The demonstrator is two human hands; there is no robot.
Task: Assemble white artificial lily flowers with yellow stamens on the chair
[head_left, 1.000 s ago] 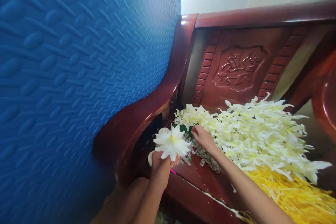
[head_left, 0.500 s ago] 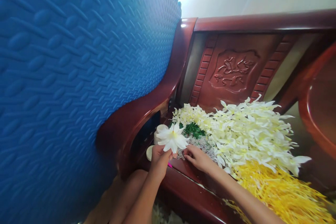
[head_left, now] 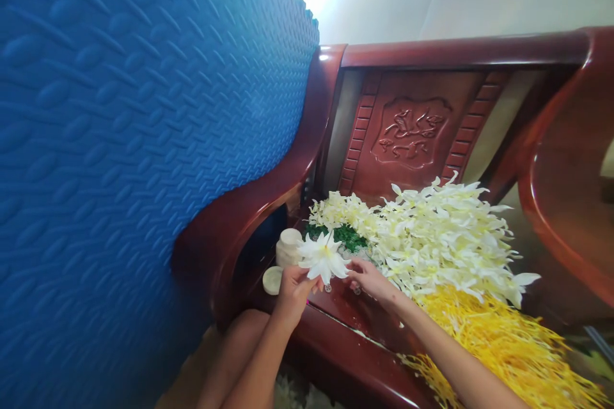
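My left hand [head_left: 293, 287] is closed around the base of a white artificial flower [head_left: 324, 257] with pointed petals and a pale yellow centre. The bloom faces up over the seat's front part. My right hand [head_left: 367, 280] is at the flower's right edge, fingertips bent together; what they hold, if anything, is too small to tell. Small round clear pieces [head_left: 327, 288] show just below the flower and under the right fingers. Behind the hands lie more clear plastic pieces [head_left: 371, 255], partly covered by the right hand, and a heap of small green pieces [head_left: 350, 236].
White petal pieces [head_left: 432, 236] are heaped on the dark red wooden bench [head_left: 364, 326], with yellow strands [head_left: 499, 345] in front. A white jar [head_left: 288, 246] and its round lid [head_left: 272, 280] stand by the armrest [head_left: 225, 217]. A blue textured mat [head_left: 144, 108] rises at left.
My right hand has lifted away from the clear pieces and come up beside the flower. The flower stays in my left hand. The view has shifted slightly to the right.
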